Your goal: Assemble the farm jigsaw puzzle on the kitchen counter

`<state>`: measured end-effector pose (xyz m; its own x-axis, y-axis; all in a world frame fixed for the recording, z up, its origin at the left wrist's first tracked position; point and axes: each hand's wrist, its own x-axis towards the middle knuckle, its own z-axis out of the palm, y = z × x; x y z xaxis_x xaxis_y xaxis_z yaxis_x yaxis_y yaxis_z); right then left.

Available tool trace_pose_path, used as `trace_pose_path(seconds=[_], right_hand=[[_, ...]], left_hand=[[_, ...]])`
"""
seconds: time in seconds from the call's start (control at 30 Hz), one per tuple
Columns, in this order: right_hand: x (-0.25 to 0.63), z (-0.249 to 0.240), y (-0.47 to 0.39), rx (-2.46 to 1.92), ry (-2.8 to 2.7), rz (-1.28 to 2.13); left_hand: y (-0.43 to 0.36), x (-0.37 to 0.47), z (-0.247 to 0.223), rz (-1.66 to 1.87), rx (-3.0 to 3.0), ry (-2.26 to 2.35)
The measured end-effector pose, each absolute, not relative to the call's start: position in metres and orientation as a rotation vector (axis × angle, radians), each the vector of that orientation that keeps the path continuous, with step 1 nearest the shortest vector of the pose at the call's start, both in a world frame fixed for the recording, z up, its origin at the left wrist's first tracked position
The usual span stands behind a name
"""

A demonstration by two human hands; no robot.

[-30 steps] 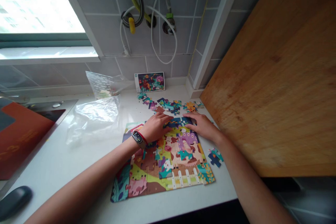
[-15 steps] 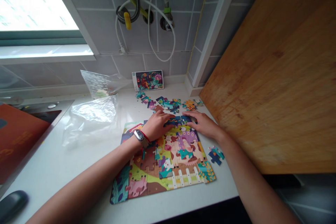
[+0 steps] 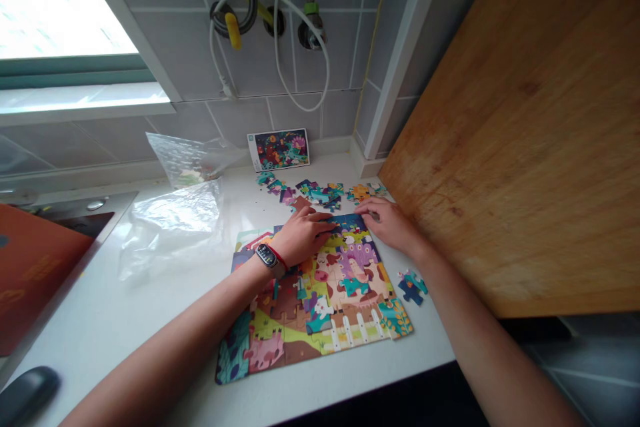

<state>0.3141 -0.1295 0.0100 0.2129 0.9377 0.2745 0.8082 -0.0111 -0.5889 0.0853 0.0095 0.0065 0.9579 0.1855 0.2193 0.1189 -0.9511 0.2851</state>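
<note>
A partly covered farm-scene jigsaw puzzle [image 3: 300,347] lies on the white counter, with a cow, a pig and a white fence on it. Some loose pieces, such as a teal one [image 3: 354,287], rest on top of it. My left hand [image 3: 303,237], wearing a watch, lies over the puzzle's upper part with fingers stretched toward its dark blue top edge. At the top right corner is my right hand [image 3: 390,221], its thumb and forefinger drawn together; what is between the fingertips is hidden. Several loose puzzle pieces [image 3: 320,195] are strewn beyond the puzzle.
A picture card [image 3: 280,149] leans against the tiled wall. Clear plastic bags [image 3: 175,213] lie at the left. A few pieces [image 3: 413,287] sit right of the puzzle, near a wooden panel [image 3: 500,147]. An orange box [image 3: 40,273] and a black rounded object [image 3: 30,393] are far left.
My right hand's thumb and forefinger have come together at the puzzle's top right corner. The left hand stays on the puzzle, its fingers flatter. The view has shifted slightly.
</note>
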Motion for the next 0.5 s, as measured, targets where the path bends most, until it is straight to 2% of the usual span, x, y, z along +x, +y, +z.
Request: trace_pose_path(seconds=[0.2, 0.5], right_hand=[[0.307, 0.007, -0.131, -1.917, -1.823, 0.322], [0.320, 0.014, -0.136, -1.913, -1.687, 0.471]], left_hand=[[0.005, 0.082, 0.007, 0.279, 2.857, 0.243], [0.017, 0.082, 0.006, 0.397, 2.583, 0.383]])
